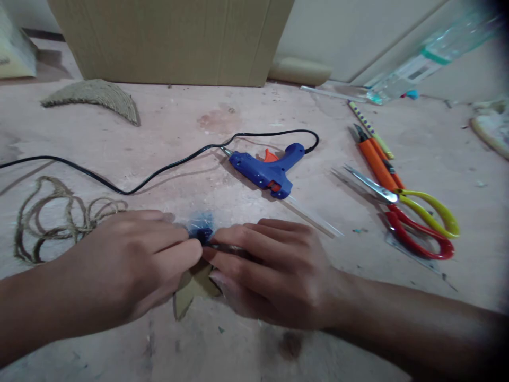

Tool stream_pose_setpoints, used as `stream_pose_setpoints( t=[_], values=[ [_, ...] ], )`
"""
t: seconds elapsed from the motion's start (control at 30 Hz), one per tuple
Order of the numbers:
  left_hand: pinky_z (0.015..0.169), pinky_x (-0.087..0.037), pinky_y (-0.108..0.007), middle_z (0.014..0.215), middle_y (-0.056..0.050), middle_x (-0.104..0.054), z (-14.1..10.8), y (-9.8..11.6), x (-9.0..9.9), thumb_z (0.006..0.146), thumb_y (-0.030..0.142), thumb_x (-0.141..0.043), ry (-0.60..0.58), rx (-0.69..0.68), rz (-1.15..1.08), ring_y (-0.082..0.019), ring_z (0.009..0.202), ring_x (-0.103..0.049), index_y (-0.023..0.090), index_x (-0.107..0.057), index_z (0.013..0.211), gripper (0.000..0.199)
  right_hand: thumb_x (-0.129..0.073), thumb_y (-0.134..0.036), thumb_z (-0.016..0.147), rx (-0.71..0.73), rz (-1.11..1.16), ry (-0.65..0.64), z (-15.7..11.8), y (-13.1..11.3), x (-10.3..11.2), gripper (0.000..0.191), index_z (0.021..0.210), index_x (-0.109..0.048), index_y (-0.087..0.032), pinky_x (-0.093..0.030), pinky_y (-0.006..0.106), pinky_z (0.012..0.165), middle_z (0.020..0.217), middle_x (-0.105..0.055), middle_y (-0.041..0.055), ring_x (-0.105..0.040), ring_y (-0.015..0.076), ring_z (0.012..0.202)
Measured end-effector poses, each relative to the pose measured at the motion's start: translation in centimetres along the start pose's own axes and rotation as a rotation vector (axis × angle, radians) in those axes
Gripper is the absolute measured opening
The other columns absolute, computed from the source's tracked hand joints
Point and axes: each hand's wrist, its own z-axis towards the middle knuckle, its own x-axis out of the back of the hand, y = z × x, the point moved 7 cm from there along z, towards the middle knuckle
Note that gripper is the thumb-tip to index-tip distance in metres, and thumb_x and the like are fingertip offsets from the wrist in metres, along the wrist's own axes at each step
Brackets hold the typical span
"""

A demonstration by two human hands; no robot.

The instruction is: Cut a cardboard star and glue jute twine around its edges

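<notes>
A small piece of brown cardboard [193, 289] with a pointed lower edge shows beneath and between both hands at the lower middle. My left hand [147, 260] has its fingers bent and pressed together at the piece's upper left. My right hand [274, 265] grips the piece's right side, its fingertips almost touching those of my left hand. A small dark blue thing [203, 234] lies between the fingertips; its shape is partly hidden. Loose twine [29, 233] lies in loops beside my left hand and passes partly behind it.
Beyond my hands lies a blue glue gun [260, 170] with a black cord [175, 165]. Scissors [392, 197] and an orange cutter [376, 162] are at the right. A twine-covered crescent [93, 95], a cardboard box [170, 42] and a plastic bottle [417, 69] stand or lie farther back.
</notes>
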Motion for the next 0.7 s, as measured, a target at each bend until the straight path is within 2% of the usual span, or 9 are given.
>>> stream_pose_setpoints(
  t=[0.37,0.53,0.6,0.7],
  values=[
    [0.058,-0.032,-0.034,0.068,0.003,-0.052,-0.08,0.04,0.14,0.108,0.012,-0.043,-0.006,0.001,0.005,-0.019,0.060,-0.046,0.025,-0.050,0.083,0.029,-0.055,-0.018,0.115,0.018,-0.010,-0.082,0.37,0.00,-0.01,0.022,0.111,-0.077,-0.017,-0.054,0.033,0.062,0.113,-0.083,0.0075,-0.070,0.0147,0.074],
    [0.058,-0.032,-0.035,0.068,0.003,-0.053,0.04,0.09,0.20,0.107,0.010,-0.043,0.000,-0.009,0.021,-0.019,0.060,-0.045,0.025,-0.050,0.083,0.029,-0.066,-0.019,0.109,0.002,0.004,-0.012,0.06,0.00,-0.08,0.011,0.117,-0.072,-0.014,-0.057,0.034,0.065,0.113,-0.083,0.0071,-0.072,0.0162,0.079],
    [0.059,-0.033,-0.035,0.068,0.003,-0.054,-0.01,0.07,0.19,0.107,0.010,-0.043,-0.001,-0.013,0.018,-0.020,0.061,-0.046,0.025,-0.050,0.083,0.029,-0.069,-0.019,0.107,0.014,0.011,0.015,-0.09,0.00,-0.09,0.016,0.122,-0.071,-0.012,-0.058,0.034,0.065,0.114,-0.083,0.0070,-0.074,0.0165,0.080],
    [0.062,-0.036,-0.035,0.068,0.003,-0.055,-0.15,0.04,0.13,0.109,0.012,-0.042,-0.004,-0.013,0.010,-0.020,0.061,-0.047,0.026,-0.050,0.083,0.030,-0.065,-0.019,0.109,0.042,0.017,-0.030,-0.16,-0.03,-0.36,0.019,0.126,-0.071,-0.012,-0.058,0.034,0.066,0.117,-0.082,0.0083,-0.075,0.0168,0.081]
  ],
)
